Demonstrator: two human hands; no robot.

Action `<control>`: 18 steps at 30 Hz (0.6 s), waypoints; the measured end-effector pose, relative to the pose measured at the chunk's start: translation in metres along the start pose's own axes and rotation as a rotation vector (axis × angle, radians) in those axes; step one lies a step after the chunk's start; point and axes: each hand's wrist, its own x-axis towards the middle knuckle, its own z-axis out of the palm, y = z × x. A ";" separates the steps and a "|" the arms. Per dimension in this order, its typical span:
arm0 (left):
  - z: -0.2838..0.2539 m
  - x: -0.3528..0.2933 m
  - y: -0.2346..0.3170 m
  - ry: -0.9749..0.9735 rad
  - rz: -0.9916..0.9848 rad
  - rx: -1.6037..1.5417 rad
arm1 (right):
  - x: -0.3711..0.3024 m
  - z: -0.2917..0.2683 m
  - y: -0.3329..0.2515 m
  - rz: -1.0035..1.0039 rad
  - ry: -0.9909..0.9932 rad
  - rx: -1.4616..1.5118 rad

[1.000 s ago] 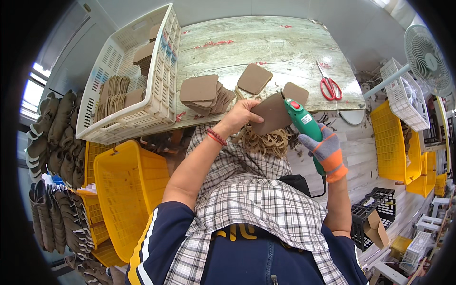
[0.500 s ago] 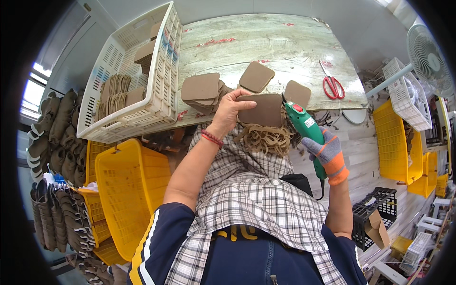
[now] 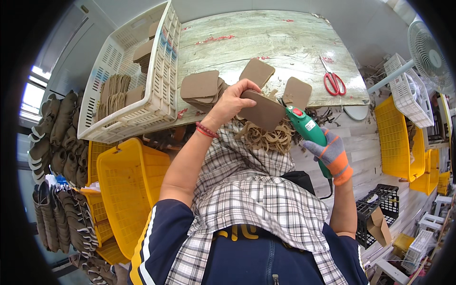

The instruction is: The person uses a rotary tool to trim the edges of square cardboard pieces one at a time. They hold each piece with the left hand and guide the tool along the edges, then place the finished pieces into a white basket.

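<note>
Between thumb and fingers, my bare left hand (image 3: 235, 102) pinches a brown rounded-corner pad (image 3: 264, 112), which is tilted. My right hand (image 3: 328, 156), in a grey and orange glove, grips a green corded electric trimmer (image 3: 306, 127) with a red button. The trimmer's dark tip is at the pad's right edge. Below the pad, a heap of curly brown trimmings (image 3: 268, 137) lies on my plaid apron. A stack of brown pads (image 3: 202, 86) stands left of my left hand. Two single pads, one behind (image 3: 257, 72) and one to the right (image 3: 298, 92), lie on the table.
The pale worn table (image 3: 266, 38) carries red-handled scissors (image 3: 335, 83) at its right. A white crate (image 3: 164, 90) with brown pads stands at the left. Yellow crates (image 3: 124, 190) flank me, brown shoe uppers (image 3: 61, 213) hang left, and a fan (image 3: 430, 54) stands right.
My left hand has turned the held pad, so its right side now dips lower. My right hand and the trimmer have shifted slightly right and down.
</note>
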 end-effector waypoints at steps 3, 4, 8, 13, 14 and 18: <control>-0.004 0.005 0.004 0.032 0.042 0.027 | -0.002 -0.002 0.007 0.008 -0.006 -0.008; -0.004 0.005 0.006 0.052 0.035 0.025 | -0.003 -0.002 0.008 -0.001 -0.016 0.005; -0.006 0.005 0.003 0.122 0.075 0.018 | -0.006 0.000 0.007 -0.019 -0.018 -0.024; -0.001 0.005 0.003 0.152 0.085 -0.049 | -0.008 0.002 0.013 -0.079 0.006 -0.130; -0.001 0.004 0.004 0.141 0.083 -0.060 | -0.007 0.004 0.016 -0.114 0.030 -0.151; -0.002 0.004 0.009 0.101 0.059 -0.097 | -0.006 0.003 0.025 -0.121 0.100 -0.161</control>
